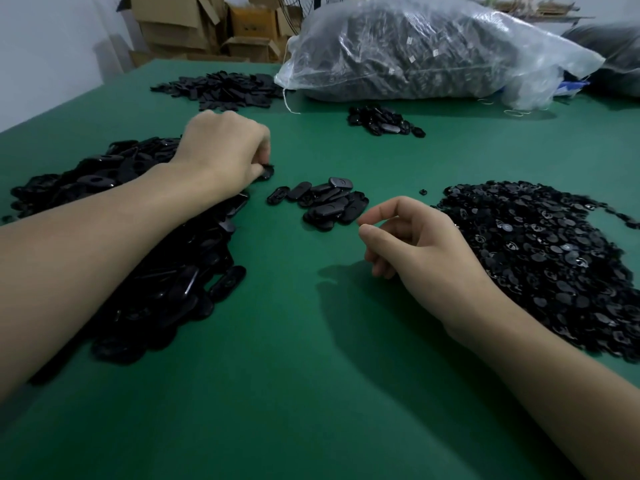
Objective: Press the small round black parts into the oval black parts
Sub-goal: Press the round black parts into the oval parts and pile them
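A large heap of oval black parts (166, 271) lies at the left, under my left forearm. My left hand (225, 147) reaches over it, and its curled fingers pinch one oval part (266, 172) at the heap's far edge. A broad pile of small round black parts (540, 258) covers the right side. My right hand (419, 244) hovers beside that pile, fingers loosely curled, thumb and forefinger close together with nothing seen between them. A small cluster of oval parts (325, 202) sits in the middle between both hands. One loose round part (423, 192) lies apart.
On the green table (311, 375), another flat black pile (225, 88) lies at the far left and a small cluster of parts (384, 120) at the far middle. A big clear plastic bag (433, 50) of parts lies at the back. Cardboard boxes (194, 26) stand behind.
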Action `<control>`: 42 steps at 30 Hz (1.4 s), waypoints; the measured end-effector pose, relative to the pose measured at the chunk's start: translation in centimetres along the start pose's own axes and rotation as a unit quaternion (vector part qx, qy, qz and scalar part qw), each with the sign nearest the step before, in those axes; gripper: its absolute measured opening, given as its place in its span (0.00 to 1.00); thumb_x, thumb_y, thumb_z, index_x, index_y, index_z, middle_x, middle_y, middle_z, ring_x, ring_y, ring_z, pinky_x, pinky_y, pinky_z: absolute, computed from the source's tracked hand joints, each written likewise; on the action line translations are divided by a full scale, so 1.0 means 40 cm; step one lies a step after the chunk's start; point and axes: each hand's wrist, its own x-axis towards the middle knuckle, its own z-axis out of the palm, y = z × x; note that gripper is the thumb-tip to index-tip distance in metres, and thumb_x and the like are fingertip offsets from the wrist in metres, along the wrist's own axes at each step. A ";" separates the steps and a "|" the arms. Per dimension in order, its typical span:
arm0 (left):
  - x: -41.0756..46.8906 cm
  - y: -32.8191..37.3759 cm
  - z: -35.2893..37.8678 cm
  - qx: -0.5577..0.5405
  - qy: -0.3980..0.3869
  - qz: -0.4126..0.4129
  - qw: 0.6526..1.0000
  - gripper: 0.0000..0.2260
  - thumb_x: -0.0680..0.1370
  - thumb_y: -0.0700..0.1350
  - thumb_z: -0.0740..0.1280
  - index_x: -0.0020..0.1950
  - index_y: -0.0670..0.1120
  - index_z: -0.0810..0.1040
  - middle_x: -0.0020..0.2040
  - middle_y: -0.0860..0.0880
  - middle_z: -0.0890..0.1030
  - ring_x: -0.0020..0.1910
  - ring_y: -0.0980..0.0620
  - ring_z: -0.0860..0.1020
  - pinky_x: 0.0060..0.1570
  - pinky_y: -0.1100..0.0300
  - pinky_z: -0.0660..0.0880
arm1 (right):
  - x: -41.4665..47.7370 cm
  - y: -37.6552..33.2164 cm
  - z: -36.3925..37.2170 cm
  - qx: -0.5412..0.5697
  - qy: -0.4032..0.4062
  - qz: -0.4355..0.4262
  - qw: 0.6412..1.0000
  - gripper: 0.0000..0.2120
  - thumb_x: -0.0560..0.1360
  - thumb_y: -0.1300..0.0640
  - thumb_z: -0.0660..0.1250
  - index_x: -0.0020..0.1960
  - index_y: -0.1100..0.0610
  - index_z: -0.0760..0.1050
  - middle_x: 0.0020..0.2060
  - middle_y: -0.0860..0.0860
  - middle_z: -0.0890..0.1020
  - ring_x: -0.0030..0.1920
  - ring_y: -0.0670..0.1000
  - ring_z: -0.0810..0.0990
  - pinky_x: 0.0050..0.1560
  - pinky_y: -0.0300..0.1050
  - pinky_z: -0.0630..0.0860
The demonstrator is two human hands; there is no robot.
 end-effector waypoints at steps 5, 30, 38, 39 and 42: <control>-0.112 0.144 -0.050 -0.428 -0.007 -0.059 0.902 0.05 0.76 0.42 0.76 0.48 0.48 0.80 0.41 0.51 0.85 0.36 0.57 0.86 0.36 0.61 0.80 | -0.003 -0.023 -0.014 -0.117 0.046 -0.046 0.991 0.03 0.79 0.54 0.70 0.46 0.47 0.79 0.34 0.49 0.82 0.37 0.51 0.81 0.41 0.48 0.78; -0.325 0.238 0.000 -0.714 -0.106 -0.128 0.680 0.09 0.77 0.35 0.74 0.55 0.46 0.84 0.48 0.44 0.86 0.45 0.46 0.87 0.47 0.57 0.84 | 0.229 0.003 -0.130 -0.590 0.100 0.053 0.800 0.04 0.78 0.56 0.72 0.50 0.54 0.86 0.46 0.56 0.84 0.60 0.60 0.71 0.56 0.53 0.62; -0.329 0.235 -0.001 -0.727 -0.071 -0.130 0.671 0.09 0.78 0.35 0.73 0.56 0.47 0.83 0.47 0.47 0.87 0.47 0.50 0.87 0.43 0.61 0.82 | 0.095 -0.051 -0.081 -0.367 0.083 -0.086 0.923 0.02 0.77 0.59 0.72 0.47 0.54 0.80 0.40 0.48 0.84 0.44 0.49 0.83 0.49 0.47 0.80; -0.329 0.235 -0.002 -0.725 -0.066 -0.130 0.673 0.08 0.78 0.36 0.73 0.55 0.47 0.83 0.46 0.48 0.88 0.48 0.50 0.87 0.44 0.61 0.82 | 0.065 -0.058 -0.067 -0.298 0.080 -0.090 0.947 0.04 0.77 0.59 0.73 0.45 0.53 0.79 0.38 0.46 0.84 0.41 0.47 0.84 0.46 0.44 0.81; -0.326 0.236 -0.002 -0.723 -0.049 -0.129 0.677 0.07 0.78 0.37 0.74 0.52 0.47 0.84 0.47 0.49 0.88 0.49 0.49 0.87 0.50 0.58 0.83 | -0.003 -0.067 -0.042 -0.092 0.057 -0.066 0.992 0.06 0.77 0.62 0.73 0.44 0.55 0.78 0.38 0.49 0.87 0.39 0.48 0.86 0.41 0.39 0.80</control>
